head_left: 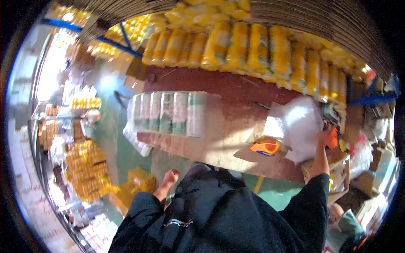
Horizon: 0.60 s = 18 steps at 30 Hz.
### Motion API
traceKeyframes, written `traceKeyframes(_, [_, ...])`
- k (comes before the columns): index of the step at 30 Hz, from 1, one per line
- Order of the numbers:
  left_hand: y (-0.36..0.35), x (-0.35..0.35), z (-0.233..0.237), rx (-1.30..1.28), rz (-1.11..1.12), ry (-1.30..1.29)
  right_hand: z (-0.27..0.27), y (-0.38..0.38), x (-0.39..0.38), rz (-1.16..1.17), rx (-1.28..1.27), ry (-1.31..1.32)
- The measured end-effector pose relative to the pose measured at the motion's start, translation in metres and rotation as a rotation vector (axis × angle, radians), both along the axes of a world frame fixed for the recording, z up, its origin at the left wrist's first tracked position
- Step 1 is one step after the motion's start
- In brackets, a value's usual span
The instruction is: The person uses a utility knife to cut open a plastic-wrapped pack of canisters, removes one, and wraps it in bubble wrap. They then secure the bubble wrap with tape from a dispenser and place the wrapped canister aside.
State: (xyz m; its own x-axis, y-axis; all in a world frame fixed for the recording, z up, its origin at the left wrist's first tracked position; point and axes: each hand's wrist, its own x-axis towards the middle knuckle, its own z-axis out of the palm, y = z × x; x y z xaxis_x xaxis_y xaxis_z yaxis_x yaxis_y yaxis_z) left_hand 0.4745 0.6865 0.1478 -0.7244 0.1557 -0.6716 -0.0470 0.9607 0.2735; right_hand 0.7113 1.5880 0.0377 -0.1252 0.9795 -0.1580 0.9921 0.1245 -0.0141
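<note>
Low by my body, my left hand [170, 177] is curled closed beside the table's front edge, with nothing visible in it. My right hand [324, 138] reaches to the table's right end and meets an orange item [333, 138]; blur hides whether its fingers grip it. Clear plastic bags or film [301, 126] lie just left of that hand. Farther left, an orange tape dispenser [266, 147] rests on a piece of cardboard [249, 154]. A plastic-wrapped row of white and green cans [166, 113] stands on the table's left part.
Yellow wrapped packs [238, 46] line the back of the reddish-brown table [228, 139]. Stacked cardboard [312, 17] hangs over them. Cardboard boxes [314, 166] crowd the right end. Yellow packs [86, 168] and a yellow carton [141, 179] stand on the green floor at left.
</note>
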Motion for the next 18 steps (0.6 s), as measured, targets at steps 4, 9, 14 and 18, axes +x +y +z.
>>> traceKeyframes(4, [-0.065,0.032,-0.017,-0.105,-0.109,-0.060,-0.010,-0.006,-0.002,0.062,0.014,-0.040])
traceKeyframes(9, [-0.057,0.010,-0.038,0.144,-0.106,-0.059,-0.009,-0.033,-0.008,0.169,0.156,-0.060])
traceKeyframes(14, [0.065,-0.053,0.021,0.246,0.078,0.218,0.003,-0.122,-0.059,0.449,0.417,0.183])
traceKeyframes(18, [0.073,-0.093,0.010,0.191,0.287,0.414,0.096,-0.247,-0.123,0.647,0.033,0.732])
